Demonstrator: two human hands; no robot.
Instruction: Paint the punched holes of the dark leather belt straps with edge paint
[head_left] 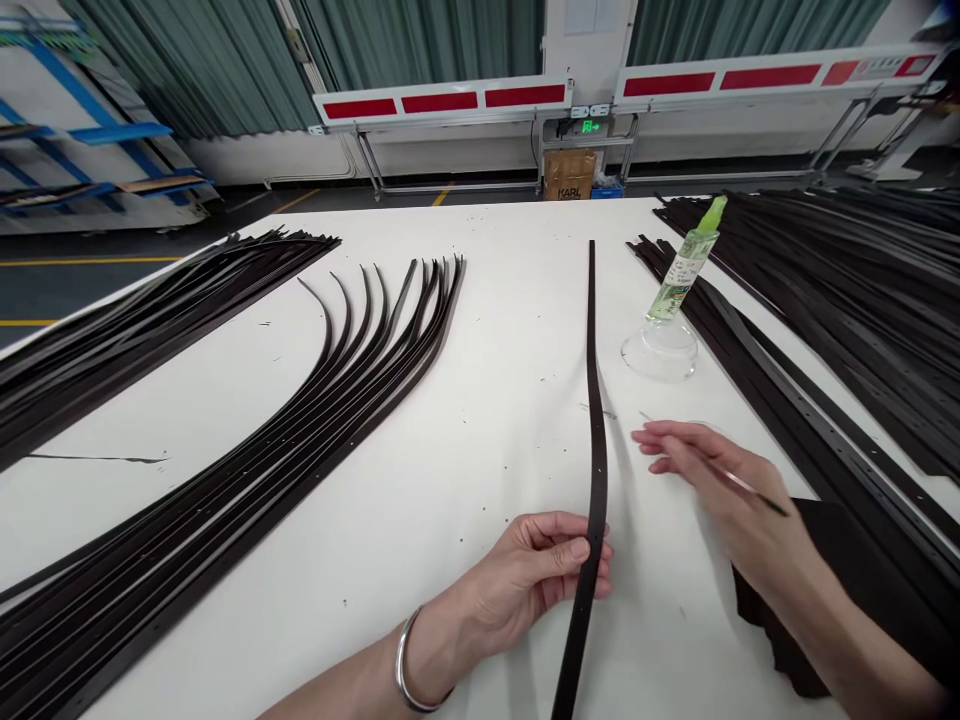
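A long black strap (598,460) with small holes runs up the white table in front of me. My left hand (536,570), with a silver bangle at the wrist, pinches it between thumb and fingers and lifts this stretch off the surface. To the right of the strap, apart from it, my right hand (720,490) is closed around a thin stick-like tool (739,482). Its back end is dark and its fine tip points toward the strap; motion blur hides its exact kind. A small dark offcut (600,411) lies by the strap.
Several black straps (300,420) lie curved at left, behind them a strap pile (187,310). More straps (825,420) and a larger heap (847,300) are at right. A green spray bottle (682,275) stands on a clear round dish (660,355). Black sheet material (855,570) lies under my right forearm.
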